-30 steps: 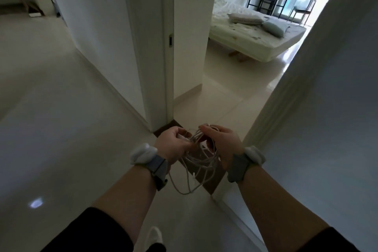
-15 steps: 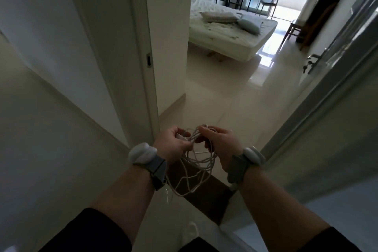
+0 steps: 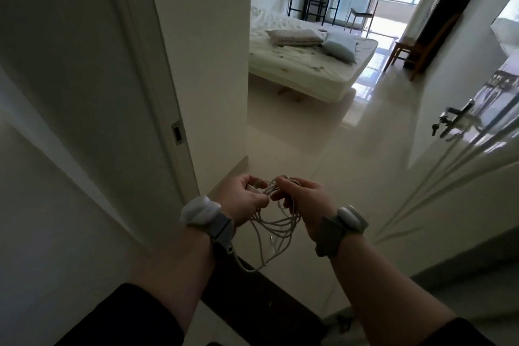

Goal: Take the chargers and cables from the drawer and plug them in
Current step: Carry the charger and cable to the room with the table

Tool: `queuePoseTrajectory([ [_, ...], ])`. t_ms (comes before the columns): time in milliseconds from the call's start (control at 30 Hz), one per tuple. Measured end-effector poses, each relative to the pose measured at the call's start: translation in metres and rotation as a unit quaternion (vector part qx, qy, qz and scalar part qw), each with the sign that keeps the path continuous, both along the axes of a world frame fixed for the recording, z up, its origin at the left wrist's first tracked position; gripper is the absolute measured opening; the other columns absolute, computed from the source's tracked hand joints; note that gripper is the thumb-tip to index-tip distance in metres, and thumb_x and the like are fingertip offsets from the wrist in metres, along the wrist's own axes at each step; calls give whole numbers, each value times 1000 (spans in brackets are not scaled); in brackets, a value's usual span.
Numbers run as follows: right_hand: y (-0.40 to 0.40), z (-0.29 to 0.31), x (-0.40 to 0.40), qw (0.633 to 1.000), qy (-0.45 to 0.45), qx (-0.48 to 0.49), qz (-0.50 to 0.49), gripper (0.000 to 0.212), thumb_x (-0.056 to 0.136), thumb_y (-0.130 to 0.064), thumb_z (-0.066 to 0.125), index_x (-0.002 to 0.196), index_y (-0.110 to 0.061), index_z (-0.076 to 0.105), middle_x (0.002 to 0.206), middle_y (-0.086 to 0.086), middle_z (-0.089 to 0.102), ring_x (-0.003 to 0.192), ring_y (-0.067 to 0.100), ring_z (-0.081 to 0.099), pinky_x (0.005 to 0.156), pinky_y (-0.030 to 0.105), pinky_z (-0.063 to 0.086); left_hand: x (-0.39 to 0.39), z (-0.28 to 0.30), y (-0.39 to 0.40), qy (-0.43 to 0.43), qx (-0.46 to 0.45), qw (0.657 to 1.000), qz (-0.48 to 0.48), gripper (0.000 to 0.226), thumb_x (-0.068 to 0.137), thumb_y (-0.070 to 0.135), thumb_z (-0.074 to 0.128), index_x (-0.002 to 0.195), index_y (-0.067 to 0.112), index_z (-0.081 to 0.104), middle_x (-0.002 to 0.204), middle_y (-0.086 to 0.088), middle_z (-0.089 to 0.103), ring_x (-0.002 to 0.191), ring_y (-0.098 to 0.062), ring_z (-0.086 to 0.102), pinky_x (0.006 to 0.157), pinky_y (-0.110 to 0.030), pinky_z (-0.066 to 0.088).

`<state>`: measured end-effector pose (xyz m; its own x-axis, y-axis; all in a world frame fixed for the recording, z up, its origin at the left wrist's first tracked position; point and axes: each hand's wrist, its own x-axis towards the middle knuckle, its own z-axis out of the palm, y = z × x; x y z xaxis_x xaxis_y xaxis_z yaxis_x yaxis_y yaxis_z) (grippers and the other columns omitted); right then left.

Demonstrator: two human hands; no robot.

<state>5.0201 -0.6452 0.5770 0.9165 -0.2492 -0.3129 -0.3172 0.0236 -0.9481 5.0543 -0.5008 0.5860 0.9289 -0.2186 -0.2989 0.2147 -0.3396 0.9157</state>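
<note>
A big bed (image 3: 303, 64) waits in the room past the open door (image 3: 460, 154). The person stands in the doorway, likely looking for a place to plug in. Both arms reach out in front, low. The left hand (image 3: 244, 201) and right hand (image 3: 304, 202) each pinch the white cables (image 3: 276, 226), so the loops hang between them and don't drop.

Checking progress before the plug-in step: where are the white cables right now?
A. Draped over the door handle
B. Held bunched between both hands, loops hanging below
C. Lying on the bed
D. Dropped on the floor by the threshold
B: the white cables are bunched in the grip of the left hand and the right hand, with loops dangling beneath them in the doorway.
</note>
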Motion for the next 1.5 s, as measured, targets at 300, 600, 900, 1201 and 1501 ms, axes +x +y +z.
queuePoseTrajectory([
  [300, -70, -5, 122, 997, 0, -8, -79, 27, 85, -40, 66, 93, -16, 72, 85, 4, 76, 71, 15, 64, 58, 25, 50, 149, -4, -73, 10, -15, 997, -76, 28, 75, 0, 66, 100, 13, 67, 73, -3, 63, 63, -13, 56, 65, -28, 50],
  [600, -123, 1, 219, 987, -4, 11, -161, 27, 87, -39, 63, 97, -15, 71, 89, 6, 75, 78, 19, 63, 69, 31, 50, 274, 12, -137, -6, -22, 990, -139, 24, 75, 4, 67, 92, 20, 65, 77, 0, 65, 66, -13, 60, 63, -25, 53],
  [900, -246, -15, 311, 975, 2, 4, -220, 31, 86, -44, 62, 93, -15, 71, 86, 6, 75, 76, 19, 65, 71, 34, 53, 372, 1, -270, 9, -20, 985, -170, 24, 75, 2, 67, 93, 17, 64, 81, -2, 66, 65, -14, 59, 62, -25, 53],
  [1201, -386, -2, 393, 972, 1, 5, -234, 38, 86, -45, 61, 92, -8, 69, 87, 11, 72, 73, 20, 63, 73, 36, 54, 453, 8, -406, 8, -39, 986, -161, 20, 77, 3, 66, 90, 19, 64, 81, -3, 67, 62, -12, 59, 54, -19, 50],
  [1501, -475, -16, 479, 964, 4, 14, -267, 42, 85, -46, 61, 94, -6, 70, 85, 11, 72, 75, 23, 64, 81, 41, 55, 543, 1, -498, 15, -40, 982, -183, 19, 77, 2, 66, 91, 15, 63, 81, -4, 65, 63, -15, 57, 61, -26, 51],
])
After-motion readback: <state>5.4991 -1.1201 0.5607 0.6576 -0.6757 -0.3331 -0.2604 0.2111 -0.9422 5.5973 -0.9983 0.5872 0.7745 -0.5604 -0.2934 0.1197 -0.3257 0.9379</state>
